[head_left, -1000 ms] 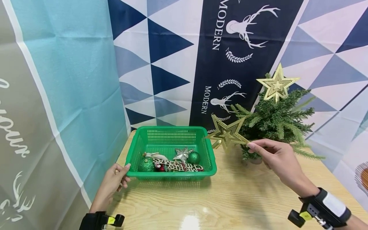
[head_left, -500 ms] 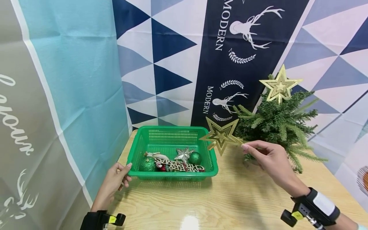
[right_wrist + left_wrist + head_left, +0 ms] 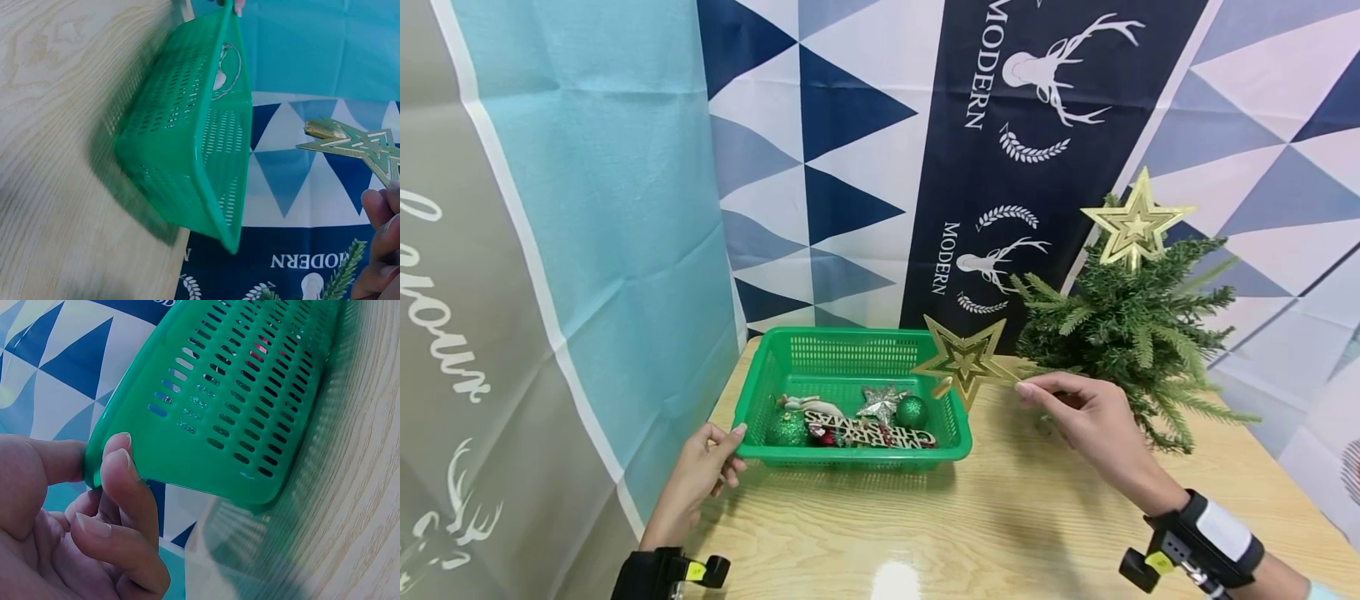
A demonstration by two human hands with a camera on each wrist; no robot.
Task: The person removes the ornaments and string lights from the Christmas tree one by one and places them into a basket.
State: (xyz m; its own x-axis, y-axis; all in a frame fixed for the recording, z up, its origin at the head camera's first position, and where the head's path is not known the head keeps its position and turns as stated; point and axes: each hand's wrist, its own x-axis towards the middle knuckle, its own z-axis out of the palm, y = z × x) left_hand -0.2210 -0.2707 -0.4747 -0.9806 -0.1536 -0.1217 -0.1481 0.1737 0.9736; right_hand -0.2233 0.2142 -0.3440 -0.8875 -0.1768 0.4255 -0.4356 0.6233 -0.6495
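Note:
A gold star tree topper (image 3: 964,360) is pinched by one point between the thumb and fingers of my right hand (image 3: 1086,421). It hangs over the right rim of a green plastic basket (image 3: 850,454). My left hand (image 3: 703,462) grips the basket's near left corner; in the left wrist view, thumb and fingers (image 3: 128,487) close on the rim. Inside the basket lie a silver star (image 3: 880,403), two green glitter balls, one at the right (image 3: 912,412) and one at the left (image 3: 787,429), and a "Merry Christmas" sign (image 3: 868,432).
A small artificial Christmas tree (image 3: 1120,325) stands at the right back, with another gold star (image 3: 1137,221) on its top. Patterned cloth (image 3: 850,167) hangs behind and to the left of the wooden table (image 3: 820,533).
My right hand has moved left with the gold star, away from the tree and to the basket's right rim. The left hand has kept its grip on the basket corner.

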